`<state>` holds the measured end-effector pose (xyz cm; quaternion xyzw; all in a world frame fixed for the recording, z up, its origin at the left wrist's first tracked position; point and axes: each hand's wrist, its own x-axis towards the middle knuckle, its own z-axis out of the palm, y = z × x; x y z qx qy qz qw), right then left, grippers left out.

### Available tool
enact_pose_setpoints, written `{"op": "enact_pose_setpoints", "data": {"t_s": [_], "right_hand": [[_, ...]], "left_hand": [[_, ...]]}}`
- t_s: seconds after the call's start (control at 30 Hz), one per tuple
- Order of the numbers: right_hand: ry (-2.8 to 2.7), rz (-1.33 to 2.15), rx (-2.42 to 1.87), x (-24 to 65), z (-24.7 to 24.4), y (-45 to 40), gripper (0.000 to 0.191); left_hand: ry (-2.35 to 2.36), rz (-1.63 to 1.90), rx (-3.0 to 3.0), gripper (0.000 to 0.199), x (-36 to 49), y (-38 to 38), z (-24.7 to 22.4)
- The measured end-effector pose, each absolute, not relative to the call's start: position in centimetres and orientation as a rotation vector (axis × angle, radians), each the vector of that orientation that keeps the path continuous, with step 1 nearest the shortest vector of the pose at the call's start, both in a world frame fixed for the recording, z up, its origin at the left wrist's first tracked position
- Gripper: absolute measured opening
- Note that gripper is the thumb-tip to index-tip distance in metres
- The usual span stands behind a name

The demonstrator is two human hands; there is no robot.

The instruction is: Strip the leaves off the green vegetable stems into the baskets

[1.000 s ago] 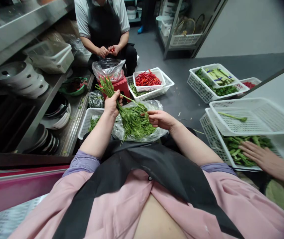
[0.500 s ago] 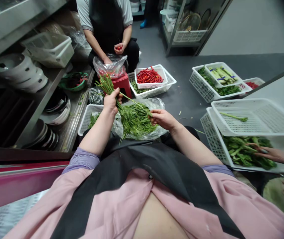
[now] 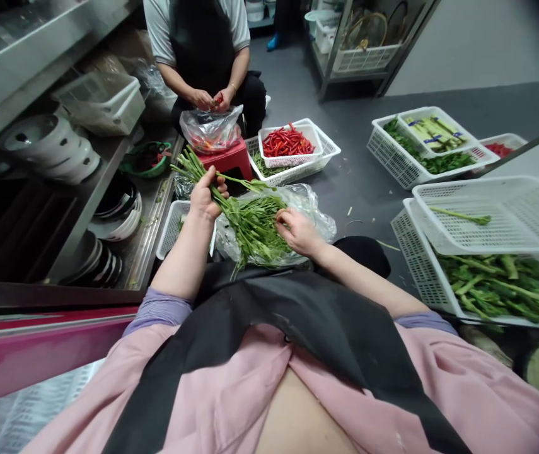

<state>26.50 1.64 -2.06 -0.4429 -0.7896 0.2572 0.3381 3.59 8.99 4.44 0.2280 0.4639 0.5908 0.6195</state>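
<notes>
My left hand (image 3: 207,197) is closed around a bunch of leafy green stems (image 3: 191,162), their cut ends pointing up and left and their leaves trailing down. One stem slants out of the bunch to the right. Below lies a heap of the same greens (image 3: 264,230) on a clear plastic bag (image 3: 319,217) at my lap. At the heap's right side my right hand (image 3: 301,233) has its fingers pinched together against the leaves; what is between the fingertips is hidden.
Ahead, a person (image 3: 203,50) handles red chillies above a bag on a red stool (image 3: 231,161). A basket of red chillies (image 3: 288,146) sits beside it. White baskets (image 3: 415,252) with greens stand on the right; a metal shelf with plates (image 3: 118,221) is on the left.
My right hand has moved slightly left and down, off the end of the slanting stem and onto the heap. The view has shifted a little. A co-worker's hands at the right have left the picture.
</notes>
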Motion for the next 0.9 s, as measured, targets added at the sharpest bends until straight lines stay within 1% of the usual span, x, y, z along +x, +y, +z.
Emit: {"op": "enact_pose_setpoints", "data": {"t_s": [0.07, 0.2, 0.3, 0.43, 0.53, 0.6, 0.67, 0.77, 0.83, 0.9], "right_hand": [[-2.060, 0.634, -1.120, 25.5, -1.1, 1.8, 0.024], [-2.106, 0.719, -1.060, 23.7, -0.5, 3.3, 0.033], [-2.133, 0.792, -1.092, 23.2, -0.6, 3.8, 0.024], [-1.992, 0.710, -1.138, 25.0, -0.4, 3.3, 0.032], [-2.160, 0.674, -1.193, 27.0, -1.1, 3.3, 0.033], [-2.464, 0.700, -1.313, 28.0, -2.6, 3.5, 0.031], [-2.708, 0.696, -1.560, 28.5, -4.5, 3.9, 0.030], [-2.757, 0.703, -1.951, 28.8, -7.4, 4.5, 0.032], [-2.737, 0.745, -2.050, 28.7, -8.4, 4.9, 0.033], [-2.724, 0.746, -2.070, 28.7, -8.4, 5.3, 0.034]], "left_hand": [[1.054, 1.352, 0.498, 0.038, 4.6, 8.7, 4.1], [1.036, 1.348, 0.457, 0.036, 6.5, 8.3, 3.5], [1.060, 1.364, 0.459, 0.035, 6.9, 8.3, 3.3], [1.131, 1.440, 0.465, 0.037, 5.4, 8.9, 2.9], [1.165, 1.477, 0.423, 0.039, 3.8, 9.7, 2.7], [1.158, 1.487, 0.397, 0.040, 3.0, 10.1, 2.8], [1.136, 1.491, 0.396, 0.041, 2.3, 10.4, 3.1], [1.104, 1.515, 0.428, 0.042, 1.2, 10.5, 3.9], [1.094, 1.534, 0.459, 0.041, 0.5, 10.4, 4.5], [1.123, 1.513, 0.500, 0.040, -0.3, 10.3, 4.9]]}}
